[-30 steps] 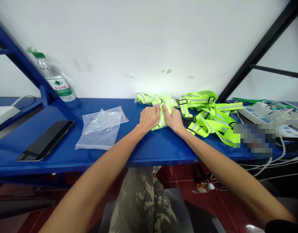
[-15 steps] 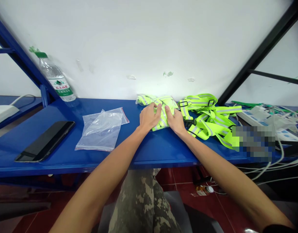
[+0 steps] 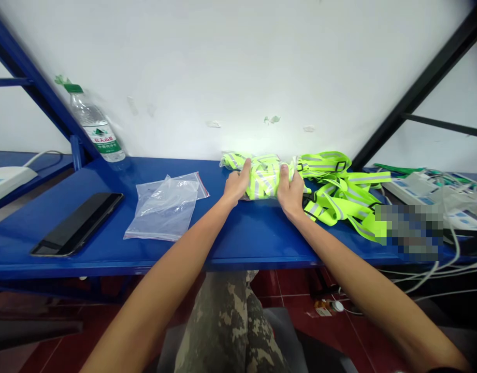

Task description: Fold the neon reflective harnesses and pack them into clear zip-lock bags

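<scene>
Between my two hands is a clear plastic bag of folded neon-yellow reflective straps, held just over the blue table near the wall. My left hand grips its left side, thumb on top. On the right side, my right hand grips it the same way, fingers mostly hidden. Another yellow bundle in clear plastic lies behind my left hand. Right of my right hand, loose reflective straps with black buckles spread over the table.
Flat empty zip bags lie left of my hands on the blue table. Farther left are a black phone and a water bottle. White power strips and tangled cables crowd the right end.
My hands have moved apart to opposite sides of the bagged straps. The bag now lies broad and level between them, where before it was tilted and largely covered by my fingers.
</scene>
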Demonstrator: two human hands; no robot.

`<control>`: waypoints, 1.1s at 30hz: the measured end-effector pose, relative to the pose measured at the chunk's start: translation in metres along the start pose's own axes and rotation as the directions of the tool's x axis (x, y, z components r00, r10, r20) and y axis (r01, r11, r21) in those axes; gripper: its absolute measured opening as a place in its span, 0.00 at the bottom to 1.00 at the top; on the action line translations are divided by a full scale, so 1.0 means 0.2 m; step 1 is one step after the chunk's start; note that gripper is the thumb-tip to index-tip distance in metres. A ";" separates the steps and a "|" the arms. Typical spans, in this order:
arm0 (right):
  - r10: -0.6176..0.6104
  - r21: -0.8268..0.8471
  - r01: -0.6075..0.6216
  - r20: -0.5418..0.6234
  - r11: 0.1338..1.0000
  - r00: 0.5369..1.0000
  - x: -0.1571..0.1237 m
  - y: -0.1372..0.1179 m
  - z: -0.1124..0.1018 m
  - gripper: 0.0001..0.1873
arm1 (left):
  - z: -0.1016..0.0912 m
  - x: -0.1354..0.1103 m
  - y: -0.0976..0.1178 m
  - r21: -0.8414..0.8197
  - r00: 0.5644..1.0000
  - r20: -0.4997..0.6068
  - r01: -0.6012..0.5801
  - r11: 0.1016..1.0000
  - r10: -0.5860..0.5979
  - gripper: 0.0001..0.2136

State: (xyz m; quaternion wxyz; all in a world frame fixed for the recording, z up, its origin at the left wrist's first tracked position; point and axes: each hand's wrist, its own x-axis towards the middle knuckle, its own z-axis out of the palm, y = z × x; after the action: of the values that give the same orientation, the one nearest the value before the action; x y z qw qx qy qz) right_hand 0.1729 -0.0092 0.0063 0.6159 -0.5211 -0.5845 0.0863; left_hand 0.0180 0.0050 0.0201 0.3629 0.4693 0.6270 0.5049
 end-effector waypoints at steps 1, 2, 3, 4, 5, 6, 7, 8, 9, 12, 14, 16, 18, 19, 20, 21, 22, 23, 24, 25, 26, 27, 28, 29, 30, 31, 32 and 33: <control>-0.005 0.004 0.005 0.003 1.000 1.000 0.00 0.00 0.00 0.34 | 0.01 0.00 -0.01 -0.017 0.999 0.041 0.002 1.000 -0.001 0.35; -0.010 0.007 0.010 0.014 1.000 1.000 -0.01 0.00 0.00 0.34 | 0.02 0.00 -0.02 -0.012 0.998 0.062 0.001 1.000 0.000 0.35; -0.013 0.006 0.013 0.024 1.000 1.000 -0.01 0.00 0.00 0.34 | 0.02 0.00 -0.02 0.010 0.998 0.056 -0.006 1.000 0.006 0.34; -0.014 0.006 0.014 0.030 1.000 0.999 -0.01 0.00 0.00 0.34 | 0.03 0.00 -0.03 0.038 0.999 0.027 -0.019 0.999 0.018 0.33; -0.016 0.007 0.016 0.032 1.000 0.999 -0.02 0.00 0.01 0.34 | 0.03 0.00 -0.03 0.071 0.999 -0.009 -0.030 0.997 0.031 0.32; -0.018 0.010 0.018 0.036 1.000 0.999 -0.02 0.00 0.01 0.34 | 0.03 0.00 -0.04 0.102 0.998 -0.041 -0.038 0.994 0.042 0.31; -0.020 0.014 0.020 0.038 1.000 0.999 -0.02 0.00 0.02 0.34 | 0.03 0.01 -0.04 0.127 0.997 -0.065 -0.043 0.991 0.051 0.30; -0.023 0.018 0.023 0.039 1.000 0.999 -0.02 0.00 0.02 0.34 | 0.03 0.01 -0.04 0.144 0.995 -0.078 -0.048 0.988 0.059 0.30; -0.027 0.021 0.026 0.040 0.999 0.999 -0.02 0.00 0.02 0.34 | 0.03 0.01 -0.04 0.156 0.994 -0.084 -0.054 0.986 0.068 0.29; -0.014 0.007 0.013 0.037 1.000 0.999 -0.02 0.01 0.03 0.34 | 0.04 0.00 -0.03 0.183 0.989 -0.105 -0.088 0.979 0.108 0.29; 0.024 -0.006 -0.023 0.053 1.000 0.998 -0.02 0.01 0.02 0.34 | 0.04 -0.01 -0.03 0.200 0.982 -0.115 -0.122 0.972 0.147 0.28; 0.069 0.003 -0.070 0.102 0.998 0.992 -0.02 0.02 0.02 0.34 | 0.03 -0.01 -0.02 0.217 0.978 -0.116 -0.145 0.965 0.173 0.28; 0.105 -0.004 -0.106 0.151 0.994 0.983 -0.02 0.02 0.01 0.33 | 0.02 -0.01 -0.02 0.231 0.978 -0.113 -0.145 0.962 0.175 0.27; 0.102 -0.026 -0.099 0.155 0.995 0.983 -0.02 0.01 0.00 0.33 | 0.01 0.00 -0.01 0.236 0.979 -0.114 -0.140 0.962 0.171 0.27; 0.069 -0.064 -0.060 0.145 0.996 0.987 -0.02 0.01 -0.01 0.33 | 0.00 0.00 -0.01 0.241 0.978 -0.117 -0.138 0.961 0.170 0.27; 0.003 -0.120 0.012 0.130 0.993 0.992 -0.02 0.00 -0.02 0.35 | -0.01 0.00 -0.01 0.247 0.977 -0.124 -0.138 0.959 0.173 0.27; -0.092 -0.185 0.115 0.129 0.976 0.987 -0.02 0.00 -0.03 0.38 | -0.02 0.01 -0.01 0.254 0.975 -0.134 -0.136 0.958 0.175 0.28; -0.200 -0.249 0.235 0.158 0.940 0.967 -0.02 -0.01 -0.03 0.39 | -0.03 0.01 -0.01 0.261 0.974 -0.146 -0.132 0.956 0.174 0.28; -0.299 -0.298 0.356 0.221 0.886 0.928 -0.02 -0.03 -0.04 0.39 | -0.04 0.01 -0.01 0.266 0.973 -0.155 -0.128 0.955 0.173 0.27; -0.368 -0.327 0.461 0.307 0.825 0.877 -0.03 -0.04 -0.04 0.35 | -0.05 0.02 -0.01 0.270 0.971 -0.160 -0.127 0.954 0.175 0.27; -0.405 -0.335 0.542 0.399 0.771 0.823 -0.04 -0.05 -0.05 0.30 | -0.06 0.02 -0.01 0.271 0.971 -0.162 -0.125 0.954 0.173 0.27; -0.420 -0.329 0.600 0.477 0.729 0.772 -0.05 -0.07 -0.04 0.26 | -0.06 0.02 -0.02 0.268 0.972 -0.161 -0.123 0.956 0.171 0.27; -0.427 -0.318 0.642 0.534 0.698 0.729 -0.06 -0.08 -0.04 0.23 | -0.07 0.02 -0.02 0.260 0.973 -0.159 -0.122 0.958 0.167 0.26; -0.437 -0.309 0.675 0.571 0.670 0.695 -0.07 -0.09 -0.04 0.22 | -0.07 0.02 -0.02 0.248 0.974 -0.160 -0.116 0.962 0.159 0.26; -0.450 -0.302 0.704 0.594 0.643 0.666 -0.08 -0.10 -0.03 0.24 | -0.07 0.03 -0.02 0.233 0.976 -0.166 -0.101 0.967 0.142 0.27; -0.466 -0.299 0.732 0.611 0.612 0.639 -0.09 -0.10 -0.03 0.26 | -0.08 0.03 -0.02 0.211 0.977 -0.175 -0.082 0.974 0.120 0.27; -0.481 -0.296 0.758 0.626 0.582 0.614 -0.09 -0.11 -0.02 0.27 | -0.08 0.04 -0.02 0.184 0.978 -0.182 -0.068 0.981 0.102 0.28; -0.490 -0.295 0.775 0.637 0.558 0.595 -0.08 -0.11 -0.01 0.28 | -0.09 0.04 -0.01 0.154 0.979 -0.184 -0.062 0.986 0.090 0.29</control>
State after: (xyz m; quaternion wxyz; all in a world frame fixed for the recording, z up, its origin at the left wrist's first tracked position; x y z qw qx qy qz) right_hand 0.1595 -0.0318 0.0130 0.2589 -0.3766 -0.8682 -0.1932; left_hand -0.0010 0.0080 0.0226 0.2460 0.4683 0.6760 0.5130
